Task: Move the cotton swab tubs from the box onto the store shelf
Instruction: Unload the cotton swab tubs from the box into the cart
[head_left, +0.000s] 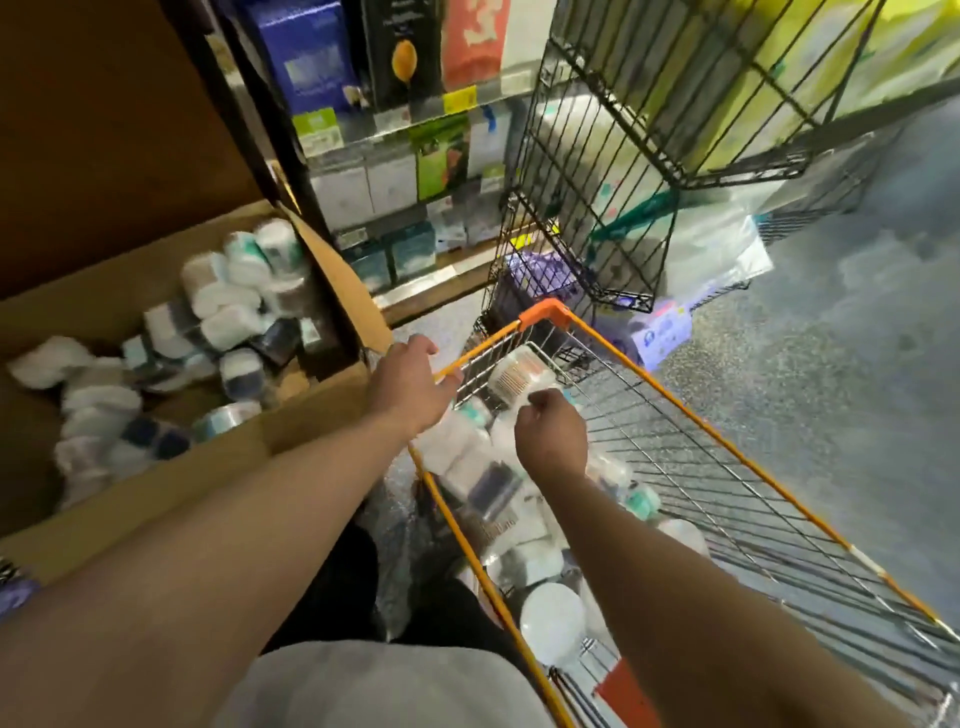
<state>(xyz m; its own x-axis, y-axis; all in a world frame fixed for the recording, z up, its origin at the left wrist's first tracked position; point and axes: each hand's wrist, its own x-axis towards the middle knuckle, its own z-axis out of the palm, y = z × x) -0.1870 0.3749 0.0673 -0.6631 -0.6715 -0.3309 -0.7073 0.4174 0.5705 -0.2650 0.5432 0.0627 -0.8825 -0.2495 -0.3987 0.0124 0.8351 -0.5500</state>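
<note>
- Your right hand (550, 434) is curled and pinches the near edge of a clear cotton swab tub (519, 374) above the cart (543, 312).
- Your left hand (410, 379) hangs loose by the cart's orange rim, holding nothing.
- More tubs (228, 312) lie jumbled in the box (311, 413); the shelf (441, 280) is ahead.
- Expect the tub to be light, stiff, thin-walled and slick. Wrap its sides and don't squeeze.
</note>
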